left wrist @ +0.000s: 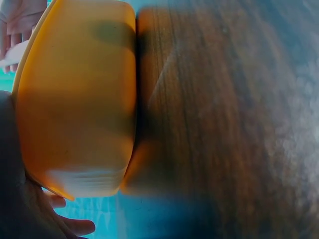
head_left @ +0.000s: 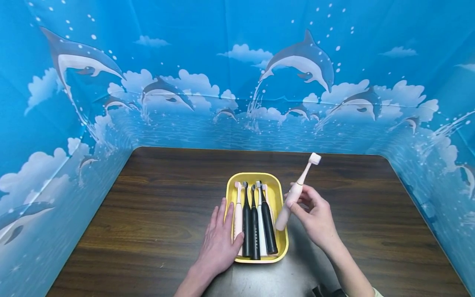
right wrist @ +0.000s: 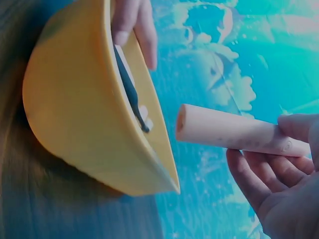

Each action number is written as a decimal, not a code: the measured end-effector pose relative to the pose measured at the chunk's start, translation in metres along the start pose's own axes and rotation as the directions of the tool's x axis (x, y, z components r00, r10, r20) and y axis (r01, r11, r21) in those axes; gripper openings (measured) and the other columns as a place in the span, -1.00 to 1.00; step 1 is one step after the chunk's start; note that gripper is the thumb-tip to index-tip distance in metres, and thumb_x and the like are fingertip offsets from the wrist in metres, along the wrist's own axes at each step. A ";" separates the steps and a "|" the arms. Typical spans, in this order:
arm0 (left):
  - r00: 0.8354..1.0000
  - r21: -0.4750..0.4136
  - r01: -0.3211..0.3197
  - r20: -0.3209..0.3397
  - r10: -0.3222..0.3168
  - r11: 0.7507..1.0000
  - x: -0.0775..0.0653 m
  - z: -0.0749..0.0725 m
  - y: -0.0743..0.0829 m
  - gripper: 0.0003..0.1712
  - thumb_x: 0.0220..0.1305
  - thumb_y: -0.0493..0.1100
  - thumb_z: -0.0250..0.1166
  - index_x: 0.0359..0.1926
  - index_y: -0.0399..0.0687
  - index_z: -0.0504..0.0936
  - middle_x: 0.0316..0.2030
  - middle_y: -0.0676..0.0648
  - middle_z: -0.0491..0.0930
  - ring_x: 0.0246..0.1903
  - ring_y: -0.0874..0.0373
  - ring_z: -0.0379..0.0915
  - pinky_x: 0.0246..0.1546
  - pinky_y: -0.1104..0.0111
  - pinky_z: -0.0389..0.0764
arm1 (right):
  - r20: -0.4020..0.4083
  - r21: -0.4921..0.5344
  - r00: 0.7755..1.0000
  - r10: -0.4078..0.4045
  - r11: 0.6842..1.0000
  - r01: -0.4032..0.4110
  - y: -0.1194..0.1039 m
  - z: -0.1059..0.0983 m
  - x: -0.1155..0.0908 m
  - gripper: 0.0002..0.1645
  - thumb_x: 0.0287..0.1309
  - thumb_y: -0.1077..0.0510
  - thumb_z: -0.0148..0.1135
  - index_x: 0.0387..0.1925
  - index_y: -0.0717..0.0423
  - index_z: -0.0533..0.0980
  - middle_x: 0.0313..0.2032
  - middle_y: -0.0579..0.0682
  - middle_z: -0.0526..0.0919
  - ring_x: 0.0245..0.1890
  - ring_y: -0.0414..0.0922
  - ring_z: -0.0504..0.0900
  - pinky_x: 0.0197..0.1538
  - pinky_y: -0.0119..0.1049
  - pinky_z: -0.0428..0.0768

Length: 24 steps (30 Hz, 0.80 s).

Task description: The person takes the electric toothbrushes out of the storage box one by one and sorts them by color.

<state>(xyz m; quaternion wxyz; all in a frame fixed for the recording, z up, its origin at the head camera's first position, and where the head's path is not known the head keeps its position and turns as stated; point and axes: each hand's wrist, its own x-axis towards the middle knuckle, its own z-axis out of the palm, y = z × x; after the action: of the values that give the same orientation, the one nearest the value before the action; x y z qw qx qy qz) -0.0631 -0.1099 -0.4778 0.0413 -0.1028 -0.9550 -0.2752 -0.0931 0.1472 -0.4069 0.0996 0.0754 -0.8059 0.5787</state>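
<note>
A yellow plastic box stands on the table, with several electric toothbrushes lying side by side in it. Among them are a pink toothbrush at the left, a black toothbrush beside it and a white toothbrush. My left hand rests on the box's left rim, its fingers straight and its thumb over the edge. Just above the right rim, my right hand holds a pale pink electric toothbrush by its handle between thumb and fingers. The brush head tilts up to the right; the handle's base points toward the box.
The dark wood-grain table spreads to both sides of the box. A blue cloth printed with dolphins and clouds stands behind and around it. A small black object shows at the bottom edge near the right forearm.
</note>
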 end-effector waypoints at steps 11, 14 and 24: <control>1.000 0.003 0.006 0.009 -0.006 1.000 0.001 -0.001 0.000 -0.07 0.25 0.02 0.31 0.57 -0.13 0.20 0.61 -0.21 -0.08 0.51 -0.35 -0.08 0.29 -0.31 0.22 | -0.166 0.074 0.986 -0.009 0.997 0.022 0.015 -0.022 0.013 -0.50 0.29 0.42 0.28 0.25 0.37 0.47 -0.06 0.33 0.71 -0.08 -0.34 0.70 -0.04 -0.47 0.62; 1.000 0.001 0.001 0.009 -0.001 1.000 0.001 -0.001 0.000 -0.07 0.26 0.02 0.30 0.57 -0.14 0.20 0.61 -0.21 -0.08 0.51 -0.35 -0.08 0.30 -0.31 0.21 | -0.206 0.104 0.978 0.016 0.995 0.005 0.020 -0.023 0.016 -0.50 0.29 0.44 0.26 0.25 0.36 0.46 -0.07 0.23 0.73 -0.10 -0.30 0.72 -0.07 -0.45 0.64; 1.000 -0.005 -0.008 0.002 0.008 1.000 0.000 -0.001 -0.001 -0.08 0.26 -0.01 0.29 0.57 -0.17 0.19 0.61 -0.23 -0.09 0.51 -0.37 -0.09 0.31 -0.31 0.19 | -0.335 -0.010 0.942 -0.026 1.000 0.024 0.056 -0.017 0.031 -0.48 0.25 0.44 0.32 0.24 0.36 0.49 -0.07 0.23 0.74 -0.10 -0.37 0.64 -0.04 -0.59 0.54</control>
<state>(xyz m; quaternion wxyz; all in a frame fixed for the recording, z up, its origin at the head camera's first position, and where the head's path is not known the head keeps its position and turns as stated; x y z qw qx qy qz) -0.0629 -0.1116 -0.4777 0.0410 -0.1068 -0.9539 -0.2773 -0.1350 0.1812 -0.4455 0.2426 -0.0143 -0.7779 0.5795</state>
